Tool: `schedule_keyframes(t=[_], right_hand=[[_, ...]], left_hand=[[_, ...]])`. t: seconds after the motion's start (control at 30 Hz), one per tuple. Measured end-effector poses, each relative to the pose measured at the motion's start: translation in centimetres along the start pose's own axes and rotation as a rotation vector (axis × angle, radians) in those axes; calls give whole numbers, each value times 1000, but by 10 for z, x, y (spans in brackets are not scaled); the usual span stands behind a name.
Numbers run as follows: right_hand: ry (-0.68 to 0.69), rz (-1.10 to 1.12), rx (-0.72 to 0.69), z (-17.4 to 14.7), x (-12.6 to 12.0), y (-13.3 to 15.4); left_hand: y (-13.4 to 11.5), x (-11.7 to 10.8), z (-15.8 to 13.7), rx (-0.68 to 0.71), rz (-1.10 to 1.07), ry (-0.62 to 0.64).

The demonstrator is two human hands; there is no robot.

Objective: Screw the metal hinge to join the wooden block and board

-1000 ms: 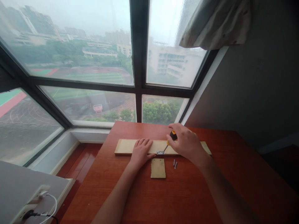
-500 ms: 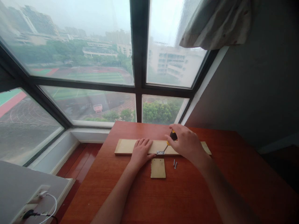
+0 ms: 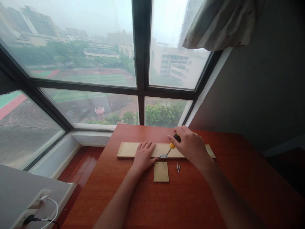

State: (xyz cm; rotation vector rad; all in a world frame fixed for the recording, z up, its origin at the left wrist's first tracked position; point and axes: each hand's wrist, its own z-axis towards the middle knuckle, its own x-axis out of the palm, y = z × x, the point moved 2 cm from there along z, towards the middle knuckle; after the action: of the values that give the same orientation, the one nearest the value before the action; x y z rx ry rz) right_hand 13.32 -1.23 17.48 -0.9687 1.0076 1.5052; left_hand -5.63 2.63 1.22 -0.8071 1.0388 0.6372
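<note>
A long pale wooden board lies across the table. My left hand rests flat on it, fingers spread, its thumb close to a small metal hinge at the board's near edge. In my right hand is a screwdriver with a yellow and black handle, held tilted. Its tip meets the right end of the hinge. Just in front of the board lies a small square wooden piece with two dark holes near its far edge. Two screws lie to the right of that piece.
The reddish-brown table stands against large windows with dark frames. A curtain hangs at the upper right beside a grey wall. At the lower left, a wall socket holds plugs and cables.
My right hand's fingers have shifted slightly around the screwdriver handle, and more of the yellow part shows. My left hand, the board and the screws stay where they were.
</note>
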Motion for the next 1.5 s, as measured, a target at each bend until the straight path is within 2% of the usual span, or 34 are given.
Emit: schedule_keyframes(t=[0.13,0.27,0.37,0.53,0.67,0.8,0.97,1.1,1.2,1.4,1.5], right_hand=[[50,69,-39,3,4,-2],[38,187,-124,2,2,-2],[42,171,-160,0,-1,0],[0,-79,-17,2,-3,2],[26,-195,62,4,-2,2],[58,-160,57,5,-1,1],[59,41,-47,4,-1,-1],[37,-77,44,5,-3,-1],[73,-170,125,6,-3,-2],[88,-9,-7,2,-4,-2],[71,-53,14,1,-5,-1]], left_hand=[[-1,0,0,-1,-18,0],[0,0,0,-8,-31,0],[0,1,0,-9,-21,-1],[1,2,0,-14,-9,1],[1,3,0,-15,2,-2],[1,2,0,-18,-5,-1],[1,2,0,-15,-15,2],[1,2,0,-21,-20,2],[1,2,0,-15,-23,1],[1,2,0,-17,-20,0],[1,2,0,-14,-24,0]])
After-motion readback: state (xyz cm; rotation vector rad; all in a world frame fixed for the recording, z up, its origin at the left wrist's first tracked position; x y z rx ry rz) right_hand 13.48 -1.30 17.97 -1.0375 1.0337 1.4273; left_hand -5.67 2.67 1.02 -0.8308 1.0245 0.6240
